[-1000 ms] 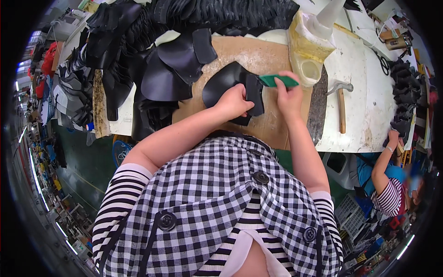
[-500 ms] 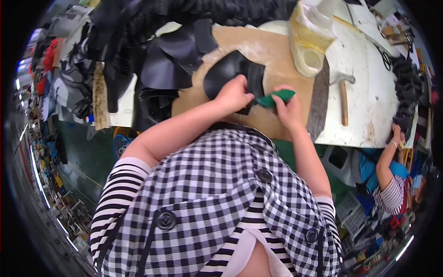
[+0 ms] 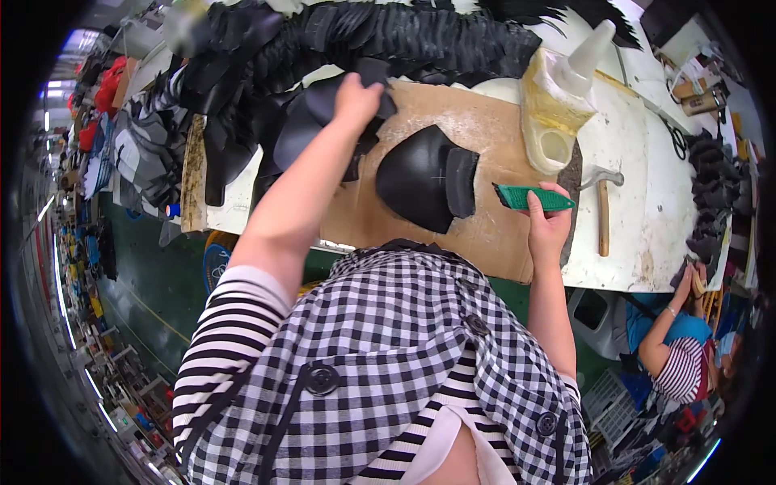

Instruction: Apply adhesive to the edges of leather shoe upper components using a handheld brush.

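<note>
The green brush (image 3: 533, 197) lies flat, with its long side running left to right. Its narrow tip points left, toward the black leather piece (image 3: 427, 187) on the brown board (image 3: 485, 145). The right hand (image 3: 548, 226) is closed around the right end of the brush, and the rest sticks out to the left, just above the board's right edge. The brush is flat, bright green and has a bumpy, dotted top.

The left hand (image 3: 357, 97) is far from the brush, up at the top left part of the board. Its fingers are bent down onto a pile of black leather pieces (image 3: 323, 121) there. I cannot tell if it is gripping one or only touching.

The black leather piece lies in the middle of the board, between the two hands. Past the board's right edge lies a hammer (image 3: 602, 206), and above the brush stands a yellowish glue bottle (image 3: 558, 113) with a white pointed top.
</note>
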Demonstrator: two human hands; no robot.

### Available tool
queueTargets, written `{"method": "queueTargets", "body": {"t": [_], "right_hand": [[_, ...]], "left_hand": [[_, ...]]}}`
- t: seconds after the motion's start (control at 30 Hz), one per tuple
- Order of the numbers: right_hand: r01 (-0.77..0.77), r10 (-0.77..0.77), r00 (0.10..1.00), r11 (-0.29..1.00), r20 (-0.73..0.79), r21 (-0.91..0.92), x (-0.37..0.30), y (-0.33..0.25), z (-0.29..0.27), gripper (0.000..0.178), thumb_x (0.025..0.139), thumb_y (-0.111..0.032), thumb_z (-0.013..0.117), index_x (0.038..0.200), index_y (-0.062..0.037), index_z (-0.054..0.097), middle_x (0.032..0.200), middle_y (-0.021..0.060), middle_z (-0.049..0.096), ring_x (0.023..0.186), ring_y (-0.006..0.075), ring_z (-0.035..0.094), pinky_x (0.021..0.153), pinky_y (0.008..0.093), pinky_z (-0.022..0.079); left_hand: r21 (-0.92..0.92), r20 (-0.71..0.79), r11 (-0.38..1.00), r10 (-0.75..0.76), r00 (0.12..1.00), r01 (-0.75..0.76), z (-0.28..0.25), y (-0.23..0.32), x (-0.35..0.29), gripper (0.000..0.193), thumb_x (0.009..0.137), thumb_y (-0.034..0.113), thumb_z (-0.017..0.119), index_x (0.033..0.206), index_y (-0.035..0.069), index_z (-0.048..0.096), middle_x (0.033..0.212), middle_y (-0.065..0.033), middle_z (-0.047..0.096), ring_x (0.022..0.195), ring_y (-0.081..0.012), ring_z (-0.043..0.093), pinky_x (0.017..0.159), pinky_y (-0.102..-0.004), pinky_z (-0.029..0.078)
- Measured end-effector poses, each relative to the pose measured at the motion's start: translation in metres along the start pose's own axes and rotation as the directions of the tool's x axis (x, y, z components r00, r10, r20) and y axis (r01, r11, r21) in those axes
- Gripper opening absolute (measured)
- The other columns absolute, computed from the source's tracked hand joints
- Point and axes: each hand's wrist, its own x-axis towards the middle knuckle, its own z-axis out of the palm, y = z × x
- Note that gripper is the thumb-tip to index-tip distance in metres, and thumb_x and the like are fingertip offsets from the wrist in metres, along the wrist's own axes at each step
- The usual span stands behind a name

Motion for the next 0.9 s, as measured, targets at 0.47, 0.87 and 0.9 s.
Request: {"method": "queueTargets", "body": {"t": [0.47,0.87,0.9], "right_hand": [[0.018,-0.004,0.99,0.995,-0.143,0.095,0.003,0.005,0.025,0.025,0.086,-0.004,0.064,0.108,-0.0028,0.052,0.096,0.006,0.056,0.085,0.0123,0.059,0.068,0.027,0.056],[0.332,-0.307,0.943,0.9,0.132,-0.281,0.03,0.034,0.074,0.021,0.084,-0.011,0.065,0.102,-0.0064,0.056,0.087,0.014,0.063,0.08,0.0257,0.064,0.071,0.0332,0.049],[0.211,-0.148,0.967,0.923,0.208,-0.321,0.023,0.016,0.068,0.019,0.084,-0.01,0.064,0.101,-0.0064,0.057,0.088,0.0142,0.064,0.08,0.0284,0.064,0.071,0.0346,0.049]], "left_hand": [[-0.048,0.569,0.999,0.017,0.822,0.013,0.052,0.036,-0.164,0.024,0.086,0.013,0.056,0.101,-0.003,0.046,0.092,-0.016,0.058,0.079,-0.0235,0.06,0.066,-0.0371,0.05],[-0.091,0.679,0.963,-0.126,0.724,0.254,0.029,0.06,-0.168,0.032,0.088,0.008,0.057,0.101,-0.007,0.032,0.073,-0.0212,0.058,0.048,-0.0252,0.061,0.039,-0.0334,0.05],[-0.094,0.675,0.961,-0.13,0.727,0.26,0.027,0.056,-0.169,0.032,0.088,0.008,0.057,0.101,-0.007,0.032,0.073,-0.0212,0.058,0.048,-0.0252,0.061,0.039,-0.0334,0.05]]}}
